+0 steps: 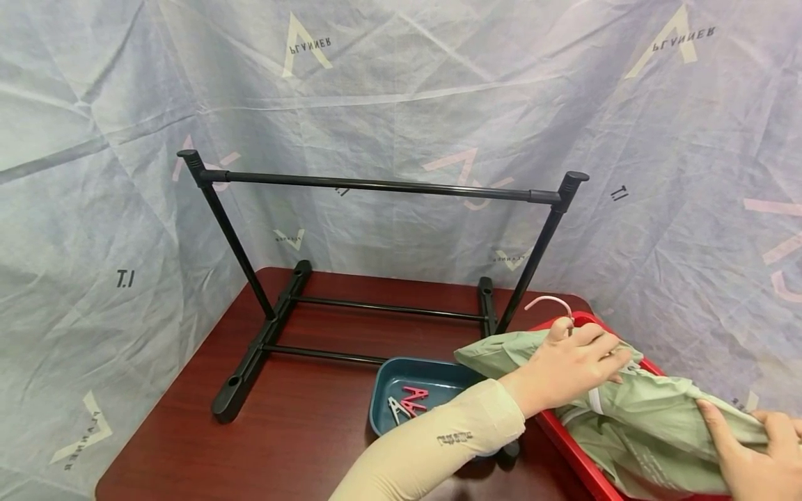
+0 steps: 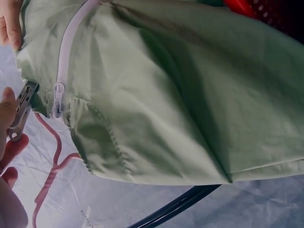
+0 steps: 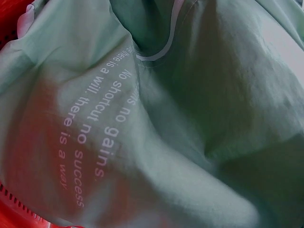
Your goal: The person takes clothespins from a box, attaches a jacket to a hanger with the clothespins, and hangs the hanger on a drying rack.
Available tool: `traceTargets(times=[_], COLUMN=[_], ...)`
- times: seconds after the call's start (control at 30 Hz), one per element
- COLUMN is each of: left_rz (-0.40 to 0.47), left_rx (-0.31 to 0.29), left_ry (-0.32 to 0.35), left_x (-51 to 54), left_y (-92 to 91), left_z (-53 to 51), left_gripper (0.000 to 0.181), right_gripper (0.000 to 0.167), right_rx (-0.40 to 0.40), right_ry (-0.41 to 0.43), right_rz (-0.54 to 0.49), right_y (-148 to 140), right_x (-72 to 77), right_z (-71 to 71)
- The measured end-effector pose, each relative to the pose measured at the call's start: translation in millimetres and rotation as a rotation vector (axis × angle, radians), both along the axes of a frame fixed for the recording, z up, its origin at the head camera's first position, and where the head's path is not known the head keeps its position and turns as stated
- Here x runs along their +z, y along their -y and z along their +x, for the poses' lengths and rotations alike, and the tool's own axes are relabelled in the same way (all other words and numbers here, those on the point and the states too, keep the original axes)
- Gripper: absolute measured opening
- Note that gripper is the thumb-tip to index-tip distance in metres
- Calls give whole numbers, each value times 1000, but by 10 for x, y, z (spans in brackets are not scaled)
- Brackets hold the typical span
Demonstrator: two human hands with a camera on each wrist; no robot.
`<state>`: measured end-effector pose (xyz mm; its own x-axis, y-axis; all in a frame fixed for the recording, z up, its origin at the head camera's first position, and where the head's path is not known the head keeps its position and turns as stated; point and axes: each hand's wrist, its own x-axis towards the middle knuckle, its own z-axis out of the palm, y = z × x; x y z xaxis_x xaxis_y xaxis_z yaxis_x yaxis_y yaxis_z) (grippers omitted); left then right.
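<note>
A light green garment (image 1: 664,410) with white lettering lies over the red basket. My left hand (image 1: 564,365) is at its near-left part, beside the hook of a pink hanger (image 1: 548,299). In the left wrist view, the thumb and fingers of my left hand (image 2: 10,152) pinch a metal clip (image 2: 22,111) at the garment's edge, near a white zipper pull (image 2: 58,99). My right hand (image 1: 755,445) grips the garment's edge farther right, thumb on top. The right wrist view shows the lettered fabric (image 3: 142,133) but no hand.
A black rack (image 1: 382,185) stands on the dark red table (image 1: 313,445). In front of its right side is a blue tray (image 1: 379,400) with pink clothespins (image 1: 413,393) and a white one (image 1: 395,409). The red basket (image 1: 573,452) stands at the right.
</note>
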<state>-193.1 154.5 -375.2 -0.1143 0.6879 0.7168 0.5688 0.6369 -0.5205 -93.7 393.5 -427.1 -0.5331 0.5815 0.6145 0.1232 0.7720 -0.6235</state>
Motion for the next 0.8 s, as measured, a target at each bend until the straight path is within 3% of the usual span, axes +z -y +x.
traceTargets(times=[0.43,0.8], left_rz=[38,88], left_rx=[-25,-60], left_ry=[-12,-66], left_x=[-29,139], left_y=[29,200], left_z=[-48,54], left_gripper=[36,36], right_gripper=[50,48], right_rx=[-10,-15], right_ry=[56,80], right_rz=[-39,-67], right_y=[-7,-13], right_x=[-12,7], right_z=[-7,-9])
